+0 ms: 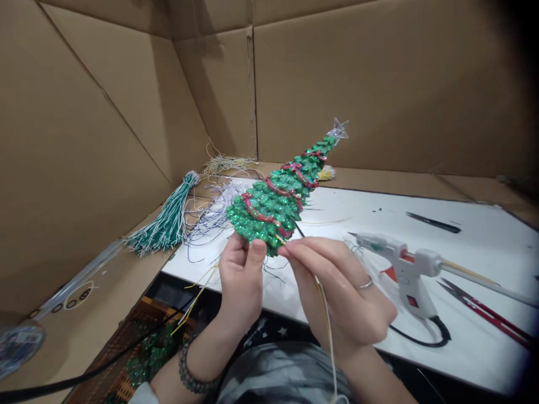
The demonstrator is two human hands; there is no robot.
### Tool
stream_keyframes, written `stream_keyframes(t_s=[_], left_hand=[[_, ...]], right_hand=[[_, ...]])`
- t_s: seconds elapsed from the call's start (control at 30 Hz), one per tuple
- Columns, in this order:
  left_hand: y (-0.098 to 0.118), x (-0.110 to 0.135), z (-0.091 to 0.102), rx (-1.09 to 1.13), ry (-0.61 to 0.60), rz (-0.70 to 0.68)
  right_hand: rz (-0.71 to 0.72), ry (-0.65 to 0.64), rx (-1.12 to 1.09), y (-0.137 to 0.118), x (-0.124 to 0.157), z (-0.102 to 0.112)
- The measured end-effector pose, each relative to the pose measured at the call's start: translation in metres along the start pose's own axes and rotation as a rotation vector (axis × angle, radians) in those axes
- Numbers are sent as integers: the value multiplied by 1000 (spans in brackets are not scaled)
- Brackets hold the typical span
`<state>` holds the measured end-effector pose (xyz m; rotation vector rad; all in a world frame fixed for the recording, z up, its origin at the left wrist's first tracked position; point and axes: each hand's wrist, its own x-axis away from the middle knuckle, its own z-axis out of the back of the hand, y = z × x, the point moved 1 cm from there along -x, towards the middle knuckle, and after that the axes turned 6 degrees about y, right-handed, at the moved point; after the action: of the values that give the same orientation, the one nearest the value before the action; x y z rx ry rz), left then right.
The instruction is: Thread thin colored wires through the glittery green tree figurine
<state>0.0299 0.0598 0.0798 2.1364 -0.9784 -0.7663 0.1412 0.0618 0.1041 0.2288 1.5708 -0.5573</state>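
Note:
A glittery green Christmas tree ornament (278, 202) with red garlands and a clear star (338, 130) at its tip leans up to the right. My left hand (242, 275) grips its base from below, thumb on the near side. My right hand (337, 286), wearing a ring, pinches a thin yellow-and-white wire (326, 314) against the lower right of the tree. The wire's loose length hangs down below this hand. Other yellow and white wire ends (196, 303) stick out beneath my left hand.
A white hot glue gun (404, 269) lies on the white table (475, 235) at right, beside red-handled snips (484, 311) and black tweezers (433, 222). Green-and-white wires (168, 219) and tangled dark blue ones (214, 213) lie left. Cardboard walls (379, 84) enclose the back and left.

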Motion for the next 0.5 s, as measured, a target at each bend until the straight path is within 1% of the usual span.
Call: stream_keyframes(t_s=[0.13, 0.2, 0.33, 0.5], left_hand=[[-2, 3, -1, 5, -84, -17], [-2, 5, -1, 27, -111, -14], [-2, 6, -2, 56, -147, -13], [-1, 7, -2, 33, -119, 2]], right_hand=[[86, -45, 38, 2, 4, 3], [106, -45, 59, 1, 4, 4], [69, -12, 116, -5, -2, 5], [53, -101, 210, -16, -13, 10]])
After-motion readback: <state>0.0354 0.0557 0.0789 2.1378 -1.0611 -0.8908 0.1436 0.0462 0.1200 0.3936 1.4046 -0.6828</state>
